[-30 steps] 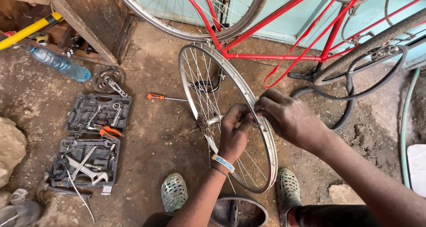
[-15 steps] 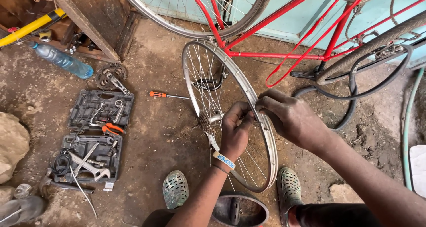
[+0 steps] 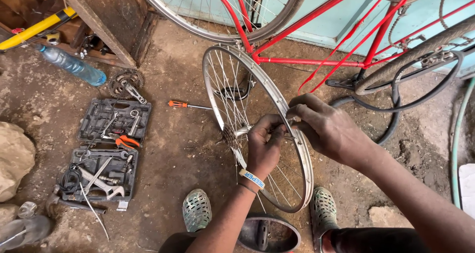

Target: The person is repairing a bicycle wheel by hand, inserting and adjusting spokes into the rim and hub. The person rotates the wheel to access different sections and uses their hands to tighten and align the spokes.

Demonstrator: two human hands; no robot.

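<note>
Head view, only one: bare bicycle wheel (image 3: 257, 129) stands upright on the dirt floor (image 3: 183, 154), dead centre, between two green clogs (image 3: 196, 209). Left hand (image 3: 264, 146) is inside the spokes, fingers pinched together near the rim at 3 o'clock of the hub; whatever they pinch is too small to make out. Right hand (image 3: 329, 129) curls over the rim from outside, fingertips hidden behind the left hand. Open tool case (image 3: 106, 149) at 9 o'clock, orange-handled screwdriver (image 3: 185, 105) at 10. Red bike frame (image 3: 316, 35) at 12, cut off by the top edge.
</note>
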